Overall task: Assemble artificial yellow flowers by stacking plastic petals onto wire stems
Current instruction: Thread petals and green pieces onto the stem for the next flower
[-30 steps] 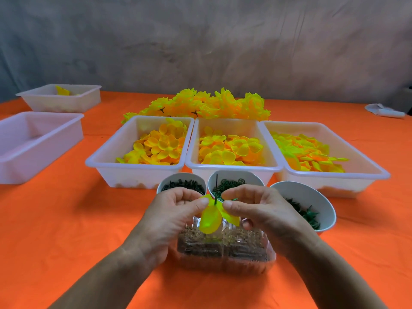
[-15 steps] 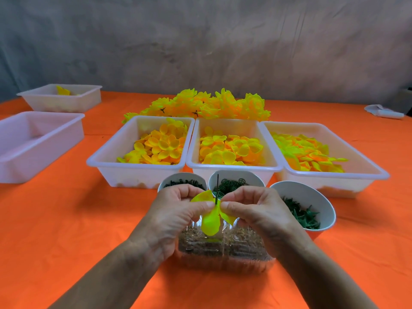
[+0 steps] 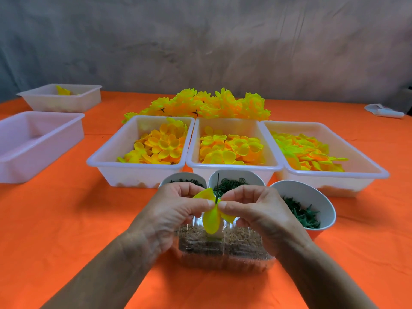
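Note:
A thin dark wire stem [image 3: 217,186] stands upright between my hands, with a yellow petal piece [image 3: 211,217] threaded on it. My left hand [image 3: 176,210] pinches the petal piece from the left with thumb and fingers. From the right, my right hand [image 3: 252,210] pinches it at the stem. Both hands hover over a clear plastic box [image 3: 223,246] with brown filling near the table's front. Three white bins of loose yellow petals [image 3: 160,146] [image 3: 231,148] [image 3: 307,152] stand behind. A heap of finished yellow flowers [image 3: 207,103] lies beyond the bins.
Three white bowls hold dark green parts: left [image 3: 185,178], middle [image 3: 236,180], right [image 3: 312,201]. An empty-looking white bin [image 3: 33,143] and another bin [image 3: 60,99] with a yellow piece stand at the left. A white object [image 3: 385,111] lies far right on the orange tablecloth [image 3: 66,219].
The petal piece has slid down the wire a little and its lobes have turned. Both hands have closed in tighter around the stem.

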